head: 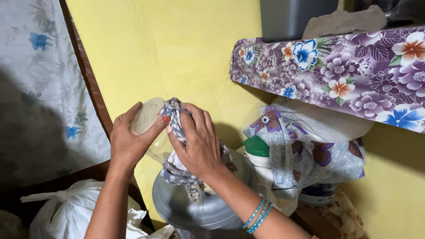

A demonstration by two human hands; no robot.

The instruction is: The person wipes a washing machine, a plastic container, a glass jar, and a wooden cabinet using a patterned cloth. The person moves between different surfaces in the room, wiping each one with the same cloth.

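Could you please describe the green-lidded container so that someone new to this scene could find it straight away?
Look under the purple floral-covered shelf on the yellow wall. Just right of the right hand stands a white container. Its green lid peeks from under a floral cloth, unlike the grey metal lid beside it.

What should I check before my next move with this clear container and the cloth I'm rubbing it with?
1. Left hand grips the clear container: ok.
2. Right hand holds the patterned cloth against it: ok.
3. Container is clean inside: cannot tell.
4. Grey metal lid below sits level: ok.
5. Cloth's loose end hangs free of the lid: not ok, it drapes onto it.
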